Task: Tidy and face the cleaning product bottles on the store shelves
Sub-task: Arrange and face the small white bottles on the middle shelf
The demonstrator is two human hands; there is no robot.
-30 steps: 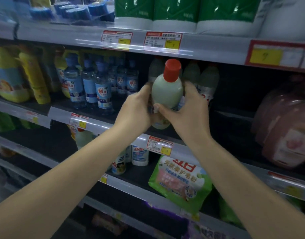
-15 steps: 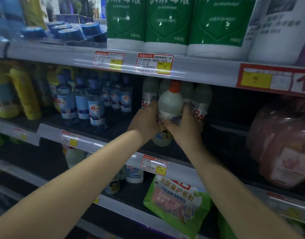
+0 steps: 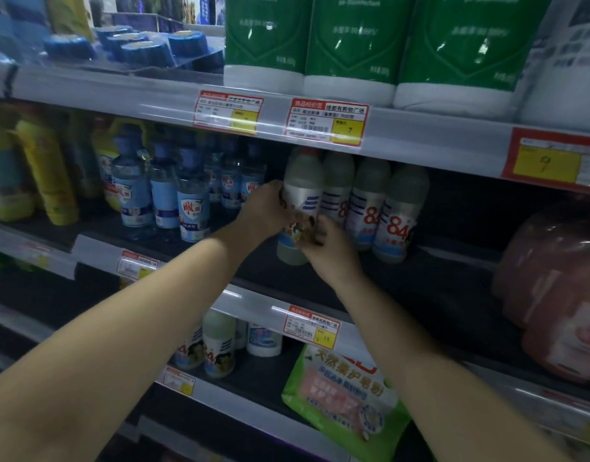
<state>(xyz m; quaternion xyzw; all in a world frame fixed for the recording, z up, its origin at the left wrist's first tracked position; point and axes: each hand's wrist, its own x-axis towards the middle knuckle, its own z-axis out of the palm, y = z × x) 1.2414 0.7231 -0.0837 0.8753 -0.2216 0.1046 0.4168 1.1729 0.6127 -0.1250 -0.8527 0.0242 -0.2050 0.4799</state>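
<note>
1. Store aisle, dim light; grey shelf [image 3: 260,296] with price tags along its front edge, blue-labelled clear bottles [image 3: 193,208] to the left, a row of white 84 bottles [image 3: 395,218] to the right, green packs [image 3: 350,45] on the shelf above
2. Both hands hold one white bottle [image 3: 300,198] at the left end of the 84 row, base at or just above the shelf; cannot tell if it rests
3. Left hand [image 3: 263,211] wraps the bottle's left side, fingers curled around it; right hand [image 3: 330,251] grips low on the front, fingers pressed to the label
4. Step judged: seating and facing this bottle; its label shows side text, not the 84
5. Next move likely calls for a twist until the 84 faces out, then lining it up with its neighbours
</note>
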